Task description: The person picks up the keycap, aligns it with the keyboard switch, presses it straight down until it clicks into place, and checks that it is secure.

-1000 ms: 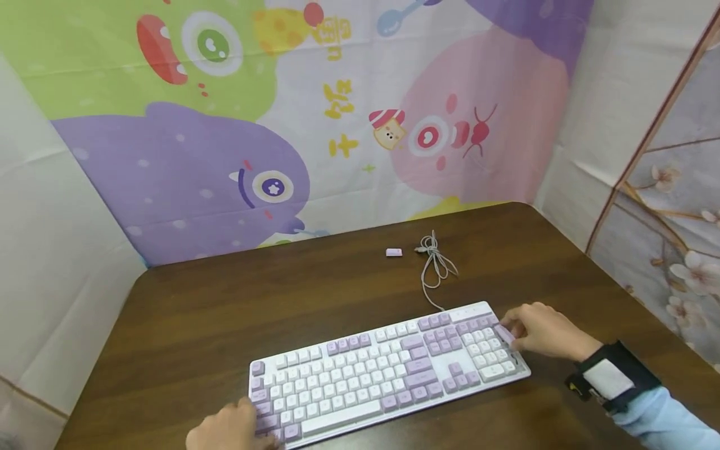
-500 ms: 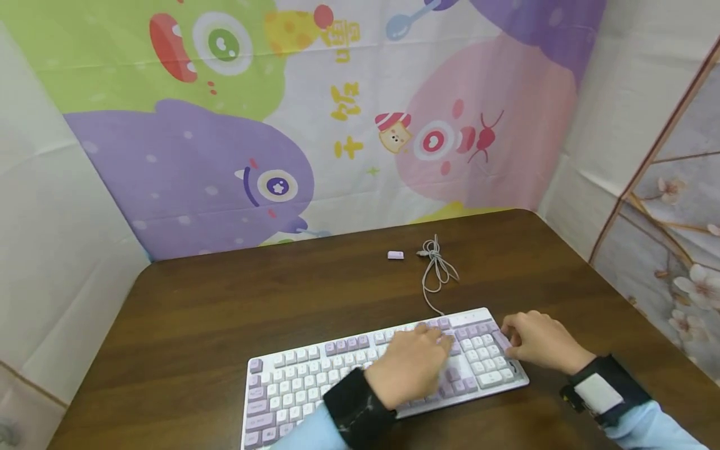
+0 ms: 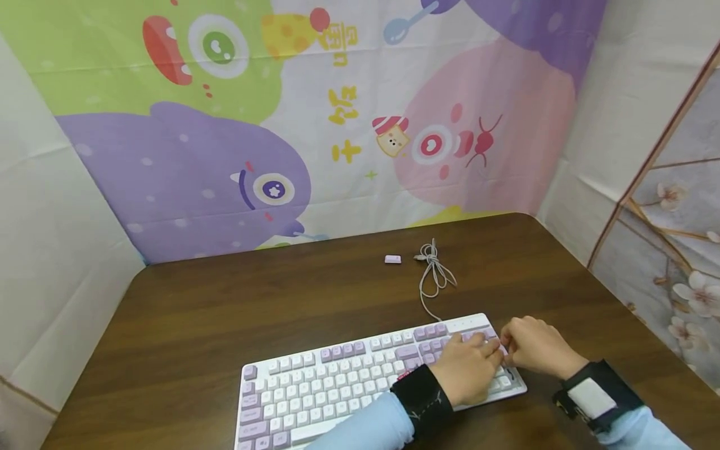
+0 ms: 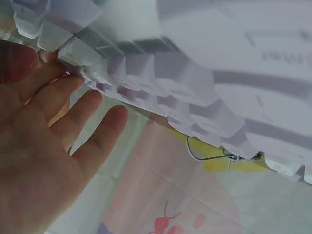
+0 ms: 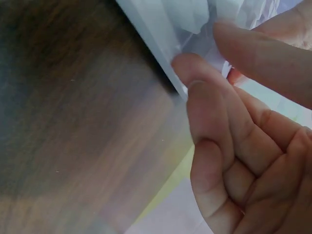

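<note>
A white and lilac keyboard [image 3: 332, 386] lies at an angle on the brown table. My left hand [image 3: 464, 370] reaches over its number pad with the fingers extended, fingertips close to the right-hand keys. In the left wrist view those fingers stand nearly straight beside the rows of keys. At the right edge of the number pad, my right hand [image 3: 537, 347] has its thumb and index finger around a lilac keycap [image 5: 207, 48], the other fingers curled. In the head view the left hand hides much of this spot. An uncovered key slot [image 3: 510, 371] shows near the lower right corner.
A loose lilac keycap [image 3: 393, 259] lies on the table [image 3: 236, 300] behind the keyboard. Beside it is the keyboard's bundled grey cable [image 3: 435, 275]. A cartoon-printed cloth [image 3: 337, 187] hangs at the back, and a flowered panel [image 3: 669, 250] stands at the right.
My left hand has moved from the keyboard's left edge across the keys to the number pad, beside the right hand. The right hand has stayed at the keyboard's right edge.
</note>
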Available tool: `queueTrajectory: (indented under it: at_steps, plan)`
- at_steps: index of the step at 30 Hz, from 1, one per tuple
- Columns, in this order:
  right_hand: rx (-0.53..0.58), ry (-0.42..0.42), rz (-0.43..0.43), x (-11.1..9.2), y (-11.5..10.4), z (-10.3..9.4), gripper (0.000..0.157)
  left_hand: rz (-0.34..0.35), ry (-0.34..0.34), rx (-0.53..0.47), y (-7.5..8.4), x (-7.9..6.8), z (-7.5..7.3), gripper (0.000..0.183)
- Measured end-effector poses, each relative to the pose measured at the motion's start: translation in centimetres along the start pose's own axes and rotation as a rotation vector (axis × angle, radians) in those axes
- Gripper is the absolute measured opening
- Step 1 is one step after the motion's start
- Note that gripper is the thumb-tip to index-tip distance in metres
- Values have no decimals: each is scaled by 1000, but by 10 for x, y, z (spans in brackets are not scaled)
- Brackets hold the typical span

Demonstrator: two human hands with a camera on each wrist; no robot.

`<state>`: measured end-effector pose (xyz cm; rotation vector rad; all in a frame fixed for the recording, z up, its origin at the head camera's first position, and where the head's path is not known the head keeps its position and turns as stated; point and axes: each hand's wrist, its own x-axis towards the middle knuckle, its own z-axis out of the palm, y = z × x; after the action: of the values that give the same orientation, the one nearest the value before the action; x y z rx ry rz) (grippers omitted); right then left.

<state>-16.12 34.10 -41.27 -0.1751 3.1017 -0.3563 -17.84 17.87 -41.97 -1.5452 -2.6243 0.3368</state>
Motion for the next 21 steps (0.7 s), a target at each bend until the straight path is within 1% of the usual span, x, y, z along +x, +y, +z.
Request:
queueTrajectory:
  at_steps: [4,6,8,12,16,18,21]
  plan:
    - [-41,-3,-27,3,-2,-2,23,-11,-5,-33,-1,2,-1,47]
    - [-79,-3,-36,5,-3,-2,23,-16,-2,-31,0,3,-1,45]
    - [-115,-3,-61,5,-4,-2,22,-18,12,-6,2,3,-1,43]
    - [-165,-7,-91,4,-5,1,24,-18,44,53,8,3,1,46]
    - [-156,5,-77,-1,-6,2,26,-27,93,108,13,2,3,45]
    - [-132,8,-73,-2,-5,3,24,-37,113,131,13,1,3,45]
    - [-87,0,-72,-3,-4,3,21,-41,110,154,11,0,5,47]
